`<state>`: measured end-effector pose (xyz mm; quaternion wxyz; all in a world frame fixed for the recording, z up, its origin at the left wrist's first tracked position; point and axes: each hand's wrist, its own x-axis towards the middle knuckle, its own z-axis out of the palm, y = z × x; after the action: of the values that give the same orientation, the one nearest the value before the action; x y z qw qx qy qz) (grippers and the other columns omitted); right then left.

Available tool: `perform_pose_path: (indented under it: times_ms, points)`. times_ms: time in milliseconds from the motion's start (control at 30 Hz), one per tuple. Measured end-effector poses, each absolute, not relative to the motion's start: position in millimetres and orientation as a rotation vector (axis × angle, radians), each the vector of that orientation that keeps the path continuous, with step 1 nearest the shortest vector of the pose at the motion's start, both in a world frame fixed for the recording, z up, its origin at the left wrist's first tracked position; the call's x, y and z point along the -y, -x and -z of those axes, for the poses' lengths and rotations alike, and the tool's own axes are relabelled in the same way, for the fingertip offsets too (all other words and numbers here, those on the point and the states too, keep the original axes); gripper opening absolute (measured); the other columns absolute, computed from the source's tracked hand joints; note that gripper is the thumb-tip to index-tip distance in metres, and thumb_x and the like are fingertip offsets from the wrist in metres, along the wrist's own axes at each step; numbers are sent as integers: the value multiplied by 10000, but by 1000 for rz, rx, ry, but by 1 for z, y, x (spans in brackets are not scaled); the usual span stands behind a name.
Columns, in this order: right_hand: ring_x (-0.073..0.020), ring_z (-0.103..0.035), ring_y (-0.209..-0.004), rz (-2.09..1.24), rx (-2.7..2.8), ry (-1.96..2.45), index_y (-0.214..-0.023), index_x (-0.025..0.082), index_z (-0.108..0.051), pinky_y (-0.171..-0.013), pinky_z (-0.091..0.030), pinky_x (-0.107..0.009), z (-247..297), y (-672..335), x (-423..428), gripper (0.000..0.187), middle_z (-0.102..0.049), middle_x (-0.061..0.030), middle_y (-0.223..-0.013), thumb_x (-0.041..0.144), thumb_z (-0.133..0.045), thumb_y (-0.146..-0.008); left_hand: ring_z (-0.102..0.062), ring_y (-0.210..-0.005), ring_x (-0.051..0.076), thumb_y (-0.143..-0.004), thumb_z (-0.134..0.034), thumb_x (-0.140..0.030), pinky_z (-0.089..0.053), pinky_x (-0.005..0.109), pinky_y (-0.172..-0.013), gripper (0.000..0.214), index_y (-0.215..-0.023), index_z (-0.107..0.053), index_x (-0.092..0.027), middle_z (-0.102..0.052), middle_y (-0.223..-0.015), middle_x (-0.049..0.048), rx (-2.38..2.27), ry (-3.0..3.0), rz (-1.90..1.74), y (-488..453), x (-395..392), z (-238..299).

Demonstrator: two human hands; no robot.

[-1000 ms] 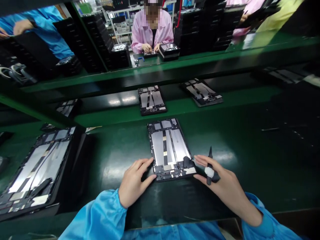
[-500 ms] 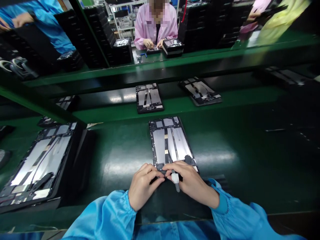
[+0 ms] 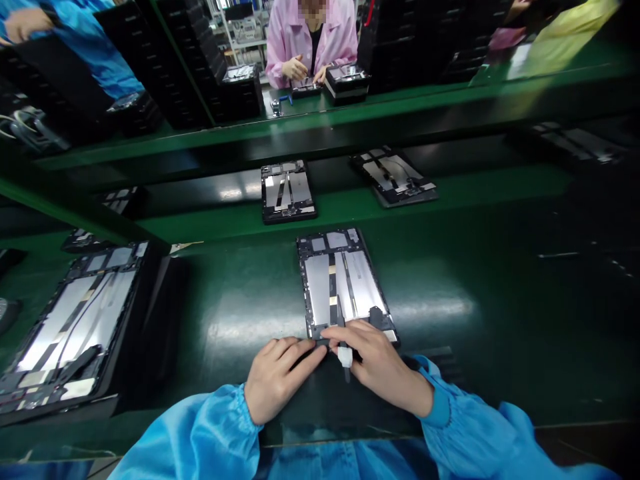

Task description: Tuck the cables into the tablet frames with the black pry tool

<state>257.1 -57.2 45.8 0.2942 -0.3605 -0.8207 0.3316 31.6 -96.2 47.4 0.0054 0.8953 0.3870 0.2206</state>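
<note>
The opened tablet (image 3: 345, 280) lies face-on to the camera on the green tabletop (image 3: 240, 303), in from the near edge, straight beyond the hands; its long axis runs away from the person, with the far end leaning a little to the left. Both hands are at its near short side, the right hand (image 3: 377, 367) reaching over that side and the left hand (image 3: 283, 377) by the near left corner, fingers loosely stretched and thumb apart; whether it grips the casing cannot be told. The right hand's fingers are closed around a slim dark tool (image 3: 345, 357) with a white wrap, its far tip over the tablet. The hands' fingertips nearly meet. Farther off lies a second tablet (image 3: 289, 190); toward the tabletop's left edge, another tablet (image 3: 75, 320).
</note>
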Motion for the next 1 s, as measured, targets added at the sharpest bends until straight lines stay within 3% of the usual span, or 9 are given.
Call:
perform_pose_path:
  times_ms: [300, 500, 600, 700, 833, 1000]
  points:
    - [-245, -638, -828, -888, 2182, 958, -1203, 216, -609, -725, -536, -377, -49, -255, 55, 467, -698, -71, -894, -45, -520, -826, -574, -983, 201, -1005, -404, -123, -452, 306, -747, 338, -1287, -576, -193, -641, -1136, 84, -1100, -2997, -618, -26, 88, -51]
    - [-191, -662, -705, -1067, 1963, 919, -1116, 238, -662, -660, -539, -314, -59, -274, 60, 194, -708, -32, -809, 190, -574, -949, -581, -899, 184, -1001, -454, -171, -474, 302, -713, 308, -1284, -568, -216, -619, -1111, 81, -1187, -2876, -604, -33, 91, -44]
    - [-130, -606, -562, -1244, 1834, 941, -1196, 268, -656, -569, -536, -261, -63, -286, 66, 260, -640, -1, -735, 263, -483, -1003, -581, -877, 181, -1004, -479, -230, -483, 303, -705, 270, -1255, -577, -228, -613, -1090, 76, -1224, -2802, -644, -36, 92, -42]
    - [-100, -572, -521, -1395, 1749, 1021, -1208, 275, -647, -522, -542, -233, -63, -287, 71, 267, -629, -5, -795, 301, -475, -1005, -579, -883, 182, -998, -488, -216, -487, 306, -709, 271, -1254, -576, -230, -609, -1094, 76, -1225, -2777, -654, -37, 92, -40]
    - [-117, -613, -572, -1479, 1723, 1106, -1133, 226, -630, -525, -549, -224, -61, -279, 74, 207, -662, -20, -812, 310, -545, -964, -575, -900, 193, -980, -487, -149, -490, 324, -724, 330, -1293, -556, -225, -598, -1129, 88, -1215, -2766, -608, -34, 94, -38]
    - [-150, -634, -587, -1312, 1842, 1160, -1012, 200, -674, -555, -534, -258, -63, -279, 72, 170, -669, -25, -724, 288, -546, -944, -573, -917, 194, -982, -469, -132, -496, 320, -729, 339, -1297, -552, -227, -595, -1128, 88, -1206, -2772, -625, -34, 94, -37]
